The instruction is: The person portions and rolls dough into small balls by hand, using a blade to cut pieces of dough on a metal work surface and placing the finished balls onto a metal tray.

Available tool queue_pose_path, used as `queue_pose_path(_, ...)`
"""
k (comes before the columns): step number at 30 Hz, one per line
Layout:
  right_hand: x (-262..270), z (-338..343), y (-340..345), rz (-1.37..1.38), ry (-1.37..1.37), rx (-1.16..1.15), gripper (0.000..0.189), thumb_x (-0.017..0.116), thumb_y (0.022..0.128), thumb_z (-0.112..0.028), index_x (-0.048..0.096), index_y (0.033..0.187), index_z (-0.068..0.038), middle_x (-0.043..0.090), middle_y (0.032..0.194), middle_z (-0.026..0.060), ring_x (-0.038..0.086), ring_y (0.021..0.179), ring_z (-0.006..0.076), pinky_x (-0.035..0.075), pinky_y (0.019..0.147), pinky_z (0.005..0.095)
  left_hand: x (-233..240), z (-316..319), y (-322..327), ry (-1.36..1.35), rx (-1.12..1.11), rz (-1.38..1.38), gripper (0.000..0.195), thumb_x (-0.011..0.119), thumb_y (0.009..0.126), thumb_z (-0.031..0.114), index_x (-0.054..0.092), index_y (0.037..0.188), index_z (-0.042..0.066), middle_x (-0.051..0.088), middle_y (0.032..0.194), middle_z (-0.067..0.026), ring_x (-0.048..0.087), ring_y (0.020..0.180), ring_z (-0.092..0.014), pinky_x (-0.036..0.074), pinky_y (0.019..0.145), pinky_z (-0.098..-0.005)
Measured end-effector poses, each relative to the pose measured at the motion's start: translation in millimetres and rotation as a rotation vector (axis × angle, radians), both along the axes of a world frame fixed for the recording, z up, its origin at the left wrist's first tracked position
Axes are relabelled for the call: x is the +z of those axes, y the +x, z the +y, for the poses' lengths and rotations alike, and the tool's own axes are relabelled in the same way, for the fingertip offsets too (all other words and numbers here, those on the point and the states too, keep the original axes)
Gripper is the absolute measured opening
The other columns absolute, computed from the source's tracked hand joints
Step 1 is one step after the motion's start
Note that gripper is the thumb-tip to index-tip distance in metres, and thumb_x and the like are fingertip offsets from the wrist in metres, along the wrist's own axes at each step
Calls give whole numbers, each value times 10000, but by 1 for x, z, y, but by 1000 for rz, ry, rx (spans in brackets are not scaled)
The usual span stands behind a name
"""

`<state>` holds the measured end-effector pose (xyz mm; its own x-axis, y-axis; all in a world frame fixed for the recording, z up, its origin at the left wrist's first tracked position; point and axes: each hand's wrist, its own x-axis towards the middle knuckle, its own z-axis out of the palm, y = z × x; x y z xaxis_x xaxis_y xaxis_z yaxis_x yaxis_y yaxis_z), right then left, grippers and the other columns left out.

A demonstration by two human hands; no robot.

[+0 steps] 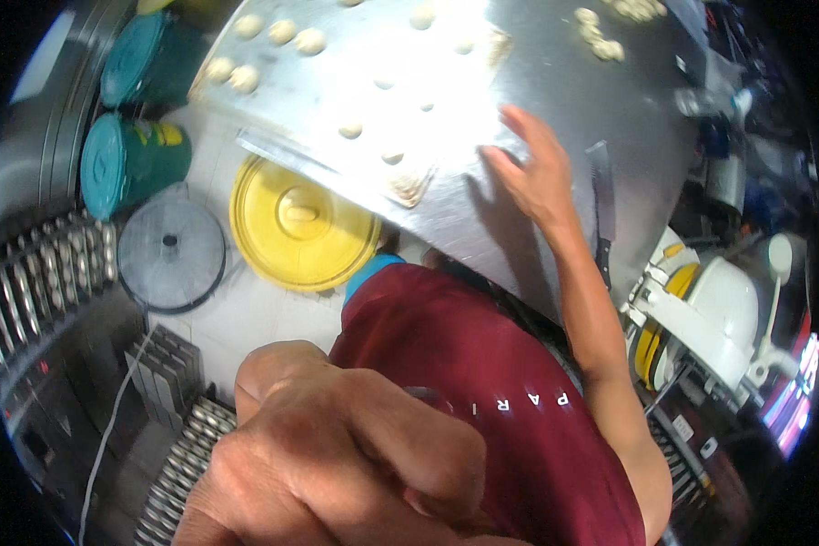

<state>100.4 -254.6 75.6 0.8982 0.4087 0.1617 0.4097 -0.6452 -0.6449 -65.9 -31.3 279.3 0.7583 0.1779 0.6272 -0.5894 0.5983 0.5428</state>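
Observation:
My right hand [536, 170] reaches over the steel worktable [505, 246], thumb and fingers apart, with nothing visible between them. To its left lies a baking tray [409, 188] with pale dough balls [350, 128] spread over it; strong glare washes out its middle. A knife [604, 198] with a black handle rests on the steel, to the right of the right hand. Further back is a lumpy strip of dough [597, 37]. My left hand [341, 443] is raised very close to the camera, its fingers bent. Whether it grips anything is hidden.
On the floor at left are a yellow round lid [300, 218], a grey disc [170, 256] and green lidded bins [136, 164]. Racks [48, 266] holding rows of dough pieces line the left. A white machine [706, 314] with yellow parts stands by the table's right edge.

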Motion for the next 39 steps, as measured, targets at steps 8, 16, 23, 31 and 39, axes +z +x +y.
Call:
queue_pose_path(8, -28, -254, -126, 116, -360, -718, 711, 867, 800, -269, 532, 1357, 20, 599, 1320, 232, 539, 1273, 419, 394, 1122, 482, -91, -114, 158, 555, 363, 130, 368, 749, 833, 96, 666, 1188, 51, 671, 1024, -111, 642, 937, -281, 513, 860, -411)
queue_pose_path(16, -75, -292, -138, -4, -264, -744, 468, 789, 894, -303, 605, 1198, 2, 625, 1117, 186, 581, 1077, 403, 452, 959, 516, -274, -220, 395, 1492, 598, 112, 747, 884, 754, 421, 582, 1395, 187, 455, 1464, -172, 456, 1299, -400, 453, 992, -579)
queue_pose_path(23, -85, -331, -88, 37, -308, -846, 453, 785, 923, -338, 608, 1185, -13, 629, 1144, 184, 574, 1121, 399, 446, 1033, 511, -292, -266, 483, 1918, 502, 3, 644, 683, 887, 638, 605, 1393, 247, 624, 1291, -97, 542, 1258, -309, 456, 965, -608)
queue_pose_path(31, -51, -300, 25, 96, 14, -751, 495, 795, 898, -250, 592, 1293, -31, 635, 1242, 191, 614, 1191, 395, 509, 1011, 482, -290, -248, 417, 1779, 153, 69, 556, 697, 932, 516, 611, 1372, 186, 715, 1160, -173, 700, 1057, -338, 585, 855, -491)
queue_pose_path(39, -76, -193, 191, -37, 77, -6, 547, 723, 814, 24, 623, 1336, -104, 555, 1444, 128, 476, 1388, 367, 399, 1177, 460, -266, -219, 374, 1502, 31, 496, 725, 814, 845, 327, 453, 1418, 68, 746, 1119, -230, 745, 1003, -378, 583, 876, -425)
